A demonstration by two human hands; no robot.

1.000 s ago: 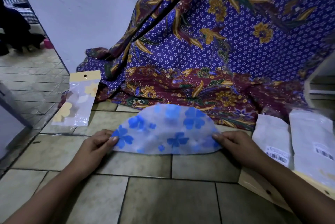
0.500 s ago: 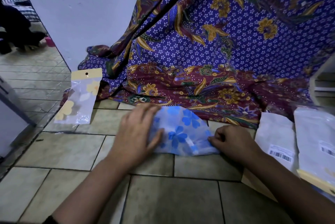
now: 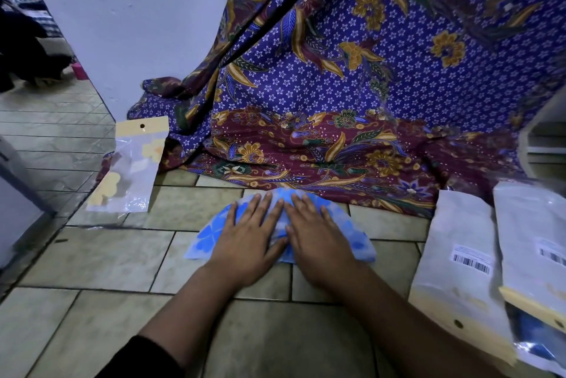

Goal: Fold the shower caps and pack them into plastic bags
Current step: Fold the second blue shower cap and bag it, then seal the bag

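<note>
A translucent shower cap (image 3: 204, 239) with blue flowers lies folded into a fan shape on the tiled floor. My left hand (image 3: 248, 239) and my right hand (image 3: 318, 239) rest flat on it side by side, palms down, fingers spread, thumbs nearly touching. They cover most of its middle; its left and right corners stick out. A clear plastic bag (image 3: 130, 172) with a yellow header card and a yellow-flowered cap inside lies at the left. Two flat packs (image 3: 459, 255) with barcode labels lie at the right.
A purple and maroon batik cloth (image 3: 352, 86) hangs behind and spreads onto the floor just beyond the cap. A white wall (image 3: 128, 19) stands at the left. A white shelf edge (image 3: 542, 138) shows at the far right. Bare tile (image 3: 101, 258) lies left of my hands.
My left hand folded the cap's left half over to the right. Both hands then moved onto the top of the folded cap and now lie flat on it.
</note>
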